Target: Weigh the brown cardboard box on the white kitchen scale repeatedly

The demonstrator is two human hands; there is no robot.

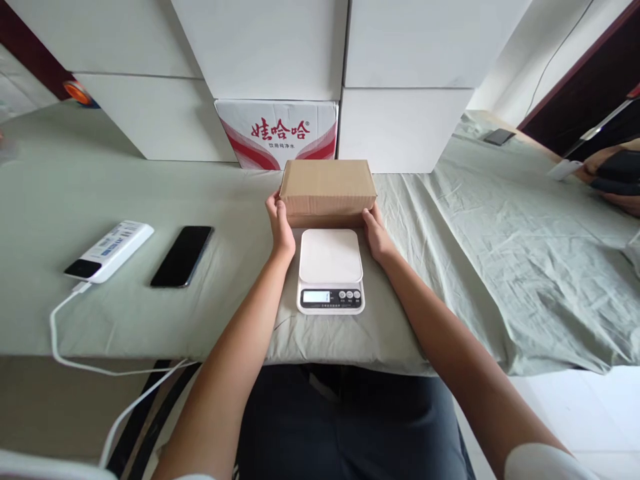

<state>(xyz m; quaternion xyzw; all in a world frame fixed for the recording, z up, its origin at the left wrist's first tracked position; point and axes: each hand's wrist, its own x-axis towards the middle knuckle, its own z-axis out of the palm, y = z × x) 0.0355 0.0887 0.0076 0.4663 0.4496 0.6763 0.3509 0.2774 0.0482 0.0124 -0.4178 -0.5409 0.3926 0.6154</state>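
Observation:
A closed brown cardboard box point(327, 179) is held by its two ends, just behind a white kitchen scale point(331, 257). My left hand point(281, 227) grips the box's left end, thumb on the near face. On the right end, my right hand point(376, 230) mirrors that grip, its thumb also at the front. The fingers behind the box are partly hidden. The scale's plate has nothing on it, and its display is lit. Whether the box touches the cloth or hangs slightly above it, I cannot tell.
Left of the scale lie a black phone point(183, 257) and a white power bank point(110, 252) with a cable. Large white boxes point(400, 127) and a red-and-white carton point(280, 133) form a wall behind. At far right, another person's hand point(615, 170) holds something dark.

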